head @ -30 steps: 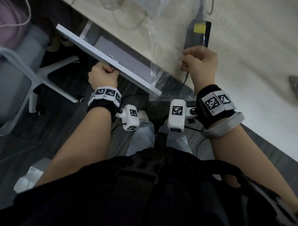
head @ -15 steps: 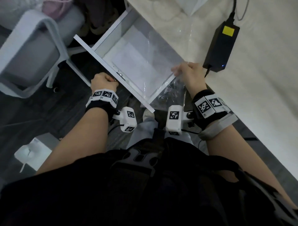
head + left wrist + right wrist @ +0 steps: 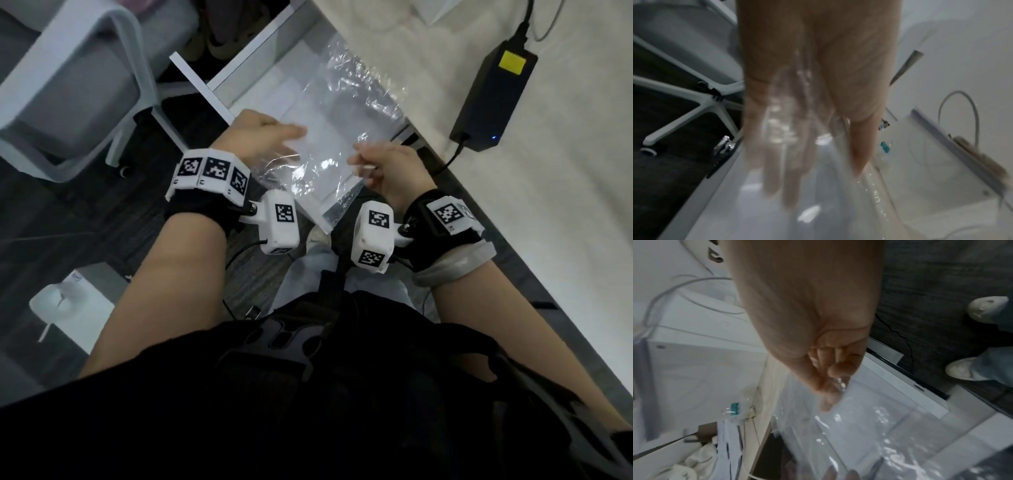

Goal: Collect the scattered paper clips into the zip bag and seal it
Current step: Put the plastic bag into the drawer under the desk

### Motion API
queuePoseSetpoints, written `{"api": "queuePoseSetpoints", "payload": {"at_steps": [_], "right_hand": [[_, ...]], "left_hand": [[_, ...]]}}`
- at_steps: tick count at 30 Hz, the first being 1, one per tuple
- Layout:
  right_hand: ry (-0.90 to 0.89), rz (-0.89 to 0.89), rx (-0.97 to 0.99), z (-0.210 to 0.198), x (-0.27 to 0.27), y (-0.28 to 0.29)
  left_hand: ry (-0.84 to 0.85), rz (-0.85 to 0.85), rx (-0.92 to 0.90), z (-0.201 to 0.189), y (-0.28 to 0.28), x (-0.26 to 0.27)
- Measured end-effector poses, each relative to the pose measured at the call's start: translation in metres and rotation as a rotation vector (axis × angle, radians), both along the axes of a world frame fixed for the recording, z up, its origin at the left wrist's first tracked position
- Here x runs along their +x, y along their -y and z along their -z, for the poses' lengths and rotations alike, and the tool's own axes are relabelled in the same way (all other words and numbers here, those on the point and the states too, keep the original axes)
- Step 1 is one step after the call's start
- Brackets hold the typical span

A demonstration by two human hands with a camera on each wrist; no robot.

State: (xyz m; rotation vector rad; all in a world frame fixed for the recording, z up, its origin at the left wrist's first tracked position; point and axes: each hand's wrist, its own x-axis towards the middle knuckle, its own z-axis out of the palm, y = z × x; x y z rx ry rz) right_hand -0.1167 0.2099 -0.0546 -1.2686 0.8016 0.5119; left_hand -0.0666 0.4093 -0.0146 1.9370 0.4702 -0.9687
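Observation:
A clear zip bag (image 3: 342, 113) lies crumpled over the open white drawer (image 3: 202, 89). My left hand (image 3: 298, 132) reaches onto the bag's near-left part with straight fingers. In the left wrist view those fingers (image 3: 777, 162) show through the plastic (image 3: 807, 211), and the thumb lies on the near side. My right hand (image 3: 363, 157) pinches the bag's near-right edge; the right wrist view shows its fingers (image 3: 834, 369) curled on the plastic (image 3: 859, 434). I cannot make out any paper clips; the left wrist view is blurred.
A pale desk (image 3: 565, 205) runs along the right with a black power adapter (image 3: 493, 85) and its cable. A grey chair (image 3: 78, 78) stands at the left on the dark floor. A white box (image 3: 68, 305) sits on the floor at lower left.
The drawer has come out from under the desk. My left hand has left the drawer front and moved onto the bag. My right hand has brought the bag down over the drawer.

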Motion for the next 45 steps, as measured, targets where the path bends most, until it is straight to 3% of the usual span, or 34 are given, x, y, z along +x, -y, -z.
{"api": "queuePoseSetpoints", "payload": {"at_steps": [2,5,9,14,19,25,31,41,45], "right_hand": [[-0.122,-0.026,0.003,0.007,-0.002,-0.003],[-0.239,-0.013,0.038,0.015,-0.004,-0.010],[-0.278,0.094,0.066,0.024,-0.001,-0.017],[-0.304,0.140,0.076,0.034,0.005,-0.012],[-0.182,0.272,-0.034,0.045,0.008,-0.002],[-0.114,0.191,-0.164,0.056,0.008,0.016],[-0.168,0.085,-0.177,0.059,0.004,0.032],[-0.246,0.062,-0.151,0.060,-0.002,0.038],[-0.239,0.044,-0.158,0.052,0.000,0.035]], "left_hand": [[-0.101,0.046,0.005,-0.002,-0.003,0.001],[-0.086,-0.001,0.062,0.004,-0.012,0.004],[-0.022,-0.040,0.051,0.005,-0.018,0.012],[-0.079,0.069,0.048,0.007,-0.014,0.022],[0.210,-0.002,0.066,0.034,0.000,0.029],[0.316,-0.017,0.177,0.081,0.022,0.044],[0.223,0.114,0.319,0.114,0.048,0.047],[0.143,0.234,0.484,0.126,0.052,0.050],[0.213,0.186,0.483,0.115,0.046,0.051]]}}
